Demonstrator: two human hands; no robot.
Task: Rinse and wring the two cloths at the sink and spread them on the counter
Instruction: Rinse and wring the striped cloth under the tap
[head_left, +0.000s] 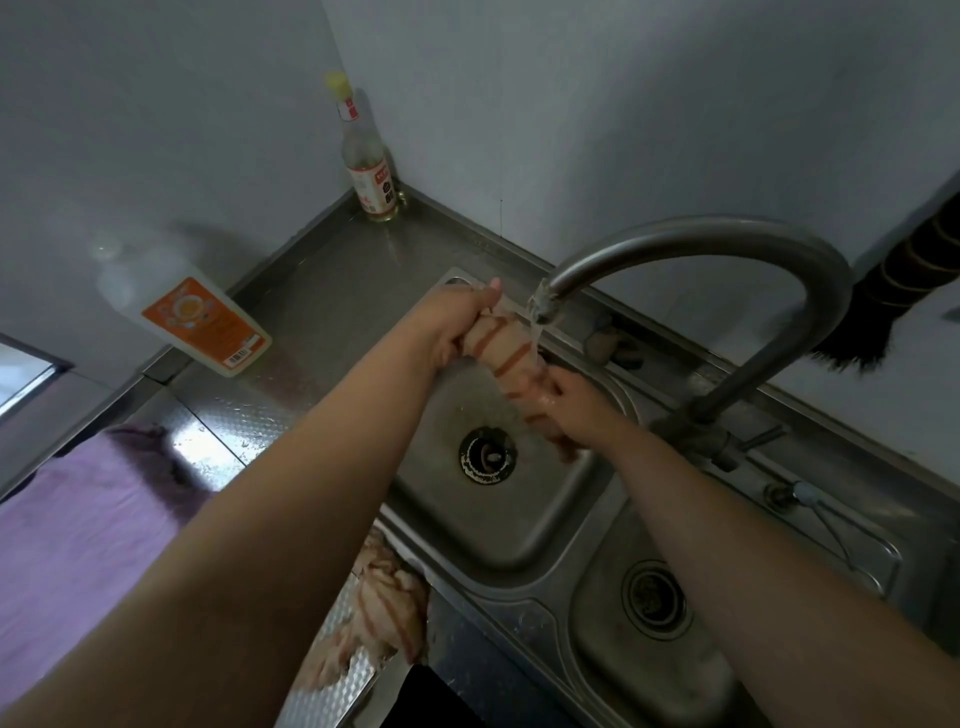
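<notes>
A: Where's the cloth (501, 345) sitting?

B: Centre of frame, over the left basin (519, 519), rolled up w/ orange stripes. Water's running onto it from the tap (727, 244).

A: Hands?

B: Left hand (452, 327) is gripping the upper end, fist clenched round it. Right hand (569, 402) is clutching the lower end, just above the drain (487, 456).

A: 2nd cloth (384, 608)?

B: Lying crumpled on the counter (332, 291) at bottom centre, partly under the left forearm, touching the basin edge.

A: Anything else nearby?

B: Purple towel (78, 530) is lying lower left. Orange-label bottle (187, 306) is standing at left, yellow-cap bottle (363, 156) in the top corner. Right basin (649, 649) is sitting lower right.
</notes>
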